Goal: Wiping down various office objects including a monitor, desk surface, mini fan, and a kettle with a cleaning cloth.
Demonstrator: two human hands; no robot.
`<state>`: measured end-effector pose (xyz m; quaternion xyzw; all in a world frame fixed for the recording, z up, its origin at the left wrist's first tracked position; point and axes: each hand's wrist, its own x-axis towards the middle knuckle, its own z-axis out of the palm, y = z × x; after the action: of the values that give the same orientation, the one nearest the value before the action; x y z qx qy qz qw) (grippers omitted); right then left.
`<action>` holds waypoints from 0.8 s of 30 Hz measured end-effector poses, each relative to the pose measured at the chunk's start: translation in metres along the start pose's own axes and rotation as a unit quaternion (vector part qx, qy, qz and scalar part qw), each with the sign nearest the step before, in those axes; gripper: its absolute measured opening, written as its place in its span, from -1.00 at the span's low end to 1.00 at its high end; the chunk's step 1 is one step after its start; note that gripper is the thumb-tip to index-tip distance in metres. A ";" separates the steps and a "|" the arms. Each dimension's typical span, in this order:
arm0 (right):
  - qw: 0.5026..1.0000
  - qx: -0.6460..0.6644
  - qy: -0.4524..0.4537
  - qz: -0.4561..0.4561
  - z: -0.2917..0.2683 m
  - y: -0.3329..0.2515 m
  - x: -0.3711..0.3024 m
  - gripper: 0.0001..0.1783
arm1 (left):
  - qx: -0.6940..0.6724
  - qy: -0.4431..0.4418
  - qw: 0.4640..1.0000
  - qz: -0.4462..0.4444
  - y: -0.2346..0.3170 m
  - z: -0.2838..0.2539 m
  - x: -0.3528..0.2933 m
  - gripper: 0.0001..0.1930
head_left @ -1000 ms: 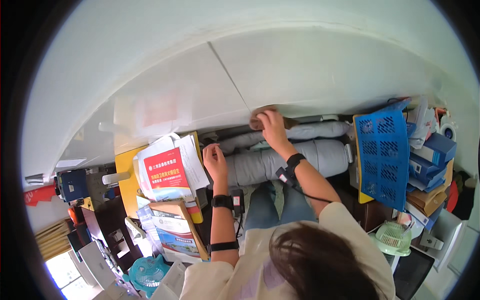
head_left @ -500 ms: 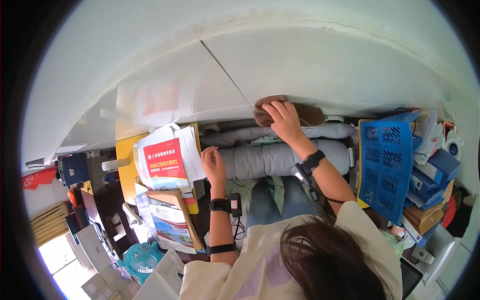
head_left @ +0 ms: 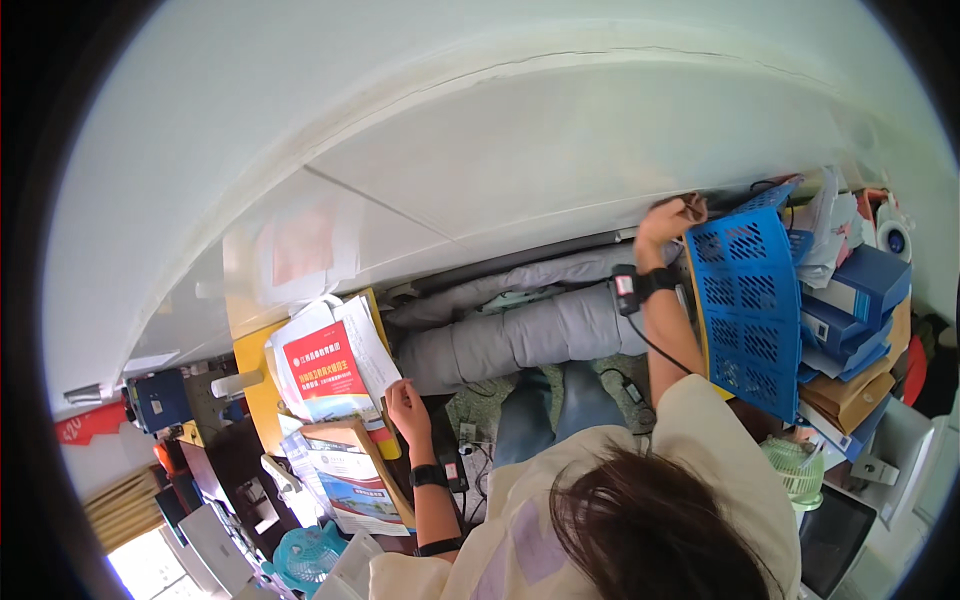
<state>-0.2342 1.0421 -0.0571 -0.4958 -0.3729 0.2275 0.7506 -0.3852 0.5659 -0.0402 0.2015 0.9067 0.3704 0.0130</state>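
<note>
My right hand reaches far right along the base of the white wall, closed on a brown cloth. Most of the cloth is hidden by my fingers or bunched up, and the hand is just beside the top corner of a blue perforated plastic basket. My left hand hangs by the edge of a pile of papers, its fingers loosely bent and apart with nothing seen in them. Between my arms lies a thick grey padded roll, and a thinner grey padded piece lies behind it against the wall.
On the left, a red leaflet and a brown envelope lie on a yellow-edged surface. Blue folders and papers pile up right of the basket. A green fan and a teal fan stand lower down. Cables trail over the floor.
My right hand has moved right along the wall's base with the brown cloth, up to the basket. My left hand has dropped lower and slightly left. The view has shifted somewhat.
</note>
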 end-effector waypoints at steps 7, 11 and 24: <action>0.948 -0.090 -0.303 0.044 -0.018 -0.040 -0.146 -0.65 | 0.059 -0.101 0.992 0.040 0.003 0.010 -0.004 -0.93; 0.981 -0.007 -0.151 0.119 0.004 -0.049 -0.043 -0.65 | 0.049 -0.107 0.993 0.024 0.019 0.015 0.016 -0.92; 0.924 -0.079 -0.373 0.032 -0.041 -0.088 -0.049 -0.74 | -0.036 -0.119 0.980 0.153 0.052 0.057 0.052 -0.92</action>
<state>-0.2347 0.9481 -0.0028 -0.4438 -0.6269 0.3898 0.5080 -0.4044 0.6568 -0.0402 0.3799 0.8430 0.3742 0.0712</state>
